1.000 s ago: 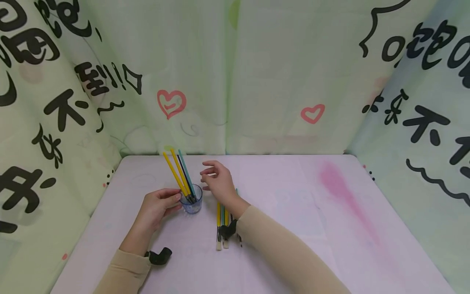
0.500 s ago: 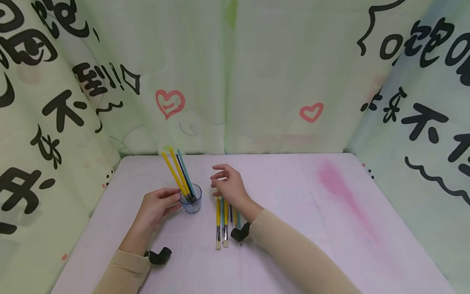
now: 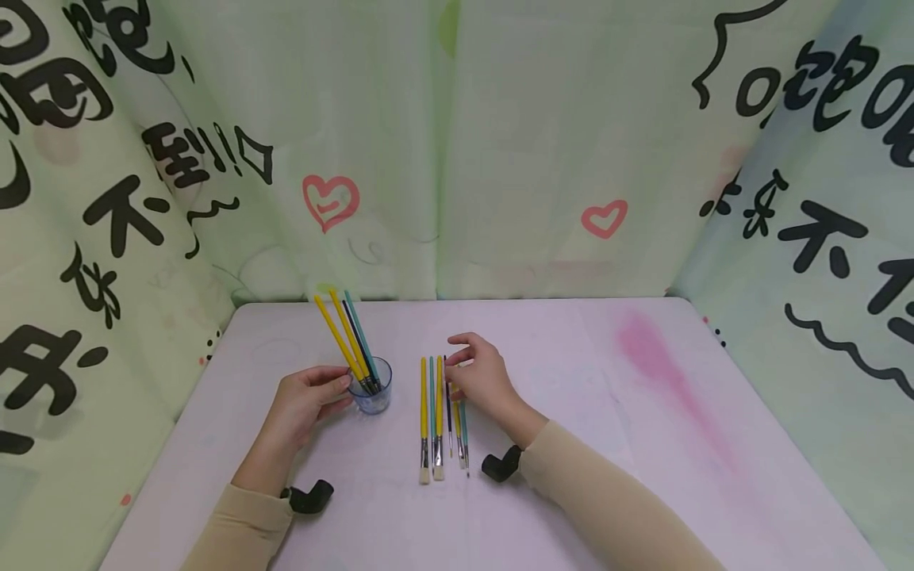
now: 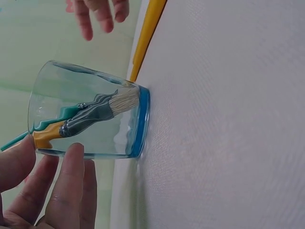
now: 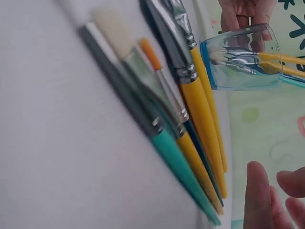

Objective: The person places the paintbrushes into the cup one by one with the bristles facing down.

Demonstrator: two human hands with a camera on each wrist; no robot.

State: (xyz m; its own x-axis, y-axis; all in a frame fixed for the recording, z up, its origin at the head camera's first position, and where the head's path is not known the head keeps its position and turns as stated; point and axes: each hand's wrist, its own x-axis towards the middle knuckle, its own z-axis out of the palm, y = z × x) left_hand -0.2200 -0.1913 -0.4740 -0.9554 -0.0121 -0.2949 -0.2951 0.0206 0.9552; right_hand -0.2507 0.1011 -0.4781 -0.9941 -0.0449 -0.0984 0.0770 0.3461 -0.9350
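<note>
A clear cup [image 3: 377, 403] with a bluish base stands upright on the table, several paintbrushes [image 3: 345, 333] leaning in it, handles up. My left hand [image 3: 307, 400] holds the cup from its left side; in the left wrist view the thumb is by the rim and the fingers lie along the wall. To the right, several more paintbrushes [image 3: 432, 416] with yellow, teal and dark handles lie in a row, bristles toward me. Over the handle ends of that row's right side hovers my right hand [image 3: 491, 385], its fingers loosely bent and apart with nothing visible between them.
A pale pink-white cloth covers the table [image 3: 607, 444], with a pink stain at the back right. Pale green curtains [image 3: 521, 143] with black lettering and red hearts surround it on the left, back and right.
My right hand has moved away from beside the cup, rightward and slightly nearer, uncovering the row of paintbrushes. The left hand and the cup have stayed in place.
</note>
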